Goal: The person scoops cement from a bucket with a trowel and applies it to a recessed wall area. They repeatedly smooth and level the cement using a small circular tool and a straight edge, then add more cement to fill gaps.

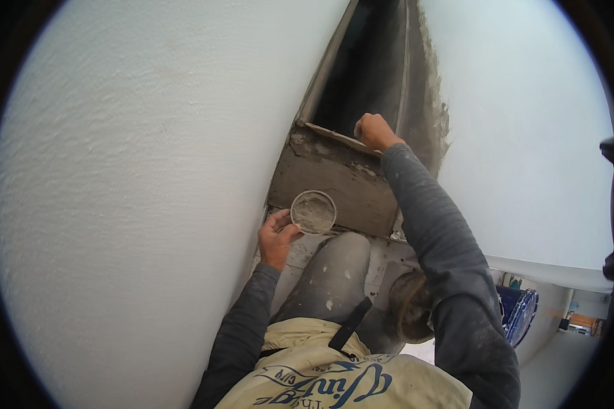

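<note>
Here, clamps the left hand (278,240) on a bowl (314,191) of grey mix (314,213), below-left of the curled right hand (376,131); cannot tell its hold.

Soft, diffuse light fills the scene, its source out of view. The right wall (525,123) is palest, nearly washed out, while the left wall (129,191) stays an even light grey, with faint shading picking out its ripples. The recess (351,68) sinks to near-black, and a greyish haze veils its right side. Shadows are weak around the 2 hands, left (278,235) and right (377,131); the contents of the round bowl (314,212) keep a legible texture. Fine detail is slightly soft, and the small background at lower right is indistinct. Fisheye distortion bows straight edges, and black vignetting rounds the corners.
</note>
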Motion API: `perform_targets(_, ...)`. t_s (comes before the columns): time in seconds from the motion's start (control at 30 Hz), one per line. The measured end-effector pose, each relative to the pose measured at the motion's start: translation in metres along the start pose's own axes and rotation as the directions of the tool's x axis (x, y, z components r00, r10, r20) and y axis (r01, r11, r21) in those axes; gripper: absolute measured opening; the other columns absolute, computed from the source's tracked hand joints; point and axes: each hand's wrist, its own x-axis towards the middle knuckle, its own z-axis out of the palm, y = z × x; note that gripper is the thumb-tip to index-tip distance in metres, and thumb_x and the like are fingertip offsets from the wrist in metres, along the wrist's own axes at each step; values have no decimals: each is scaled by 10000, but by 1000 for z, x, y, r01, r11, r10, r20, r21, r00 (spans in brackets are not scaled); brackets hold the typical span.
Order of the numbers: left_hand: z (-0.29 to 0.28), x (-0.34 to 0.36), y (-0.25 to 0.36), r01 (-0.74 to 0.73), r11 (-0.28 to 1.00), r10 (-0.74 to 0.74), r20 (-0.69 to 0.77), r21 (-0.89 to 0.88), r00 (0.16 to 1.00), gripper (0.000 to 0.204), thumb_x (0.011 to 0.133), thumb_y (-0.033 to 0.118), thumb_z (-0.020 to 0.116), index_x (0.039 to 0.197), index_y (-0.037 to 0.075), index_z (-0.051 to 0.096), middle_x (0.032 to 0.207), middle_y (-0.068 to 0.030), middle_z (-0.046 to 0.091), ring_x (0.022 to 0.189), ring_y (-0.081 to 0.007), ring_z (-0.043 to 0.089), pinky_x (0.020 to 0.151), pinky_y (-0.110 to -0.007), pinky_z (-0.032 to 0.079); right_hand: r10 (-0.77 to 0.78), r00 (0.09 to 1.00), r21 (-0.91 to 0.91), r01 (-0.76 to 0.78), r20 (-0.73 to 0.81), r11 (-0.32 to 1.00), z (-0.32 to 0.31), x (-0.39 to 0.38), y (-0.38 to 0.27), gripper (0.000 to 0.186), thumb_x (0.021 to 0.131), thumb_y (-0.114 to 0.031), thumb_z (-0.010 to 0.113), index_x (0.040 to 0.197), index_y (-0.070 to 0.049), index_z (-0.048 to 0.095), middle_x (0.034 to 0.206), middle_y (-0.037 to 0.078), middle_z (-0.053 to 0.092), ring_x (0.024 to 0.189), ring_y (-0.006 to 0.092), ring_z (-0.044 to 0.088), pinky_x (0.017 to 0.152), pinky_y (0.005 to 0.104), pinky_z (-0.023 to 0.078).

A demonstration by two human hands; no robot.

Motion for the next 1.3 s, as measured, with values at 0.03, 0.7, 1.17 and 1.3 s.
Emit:
perform_targets(0.03,0,1,0,-5,1000,5,-10,-17,1000,415,816,-9,649,1217,-59,557,1092,-148,643,940,-209,664,801,-356,604,-37,999,64,39,-35,997,1,-1,-1,255,773,62,601,921,-64,767,934,209,715,903,356,700,845,417,562)
perform_targets(0.7,-1,2,0,-1,999,1,21,32,1000,420,830,9,594,1240,-48,520,1159,-158,636,999,-230,656,863,-400,572,214,972,-126,-225,-95,966,13,-35,86,176,870,-48,553,977,51,652,1003,293,668,985,437,658,838,459,556)
perform_targets(1.17,-2,3,-1,-32,999,32,34,1,999,437,821,26,623,1239,-68,534,1146,-182,643,976,-231,663,834,-386,580,309,951,-266,-305,-30,914,17,-56,124,196,860,-27,593,1017,40,690,1050,278,673,1020,412,660,860,446,555)
perform_targets(1.3,-1,3,0,-27,1000,27,33,1,999,440,821,25,625,1241,-66,533,1142,-183,644,977,-233,663,832,-385,580,267,960,-282,-280,-85,918,20,-59,125,168,794,-40,629,917,48,701,971,259,686,951,415,673,813,437,559)
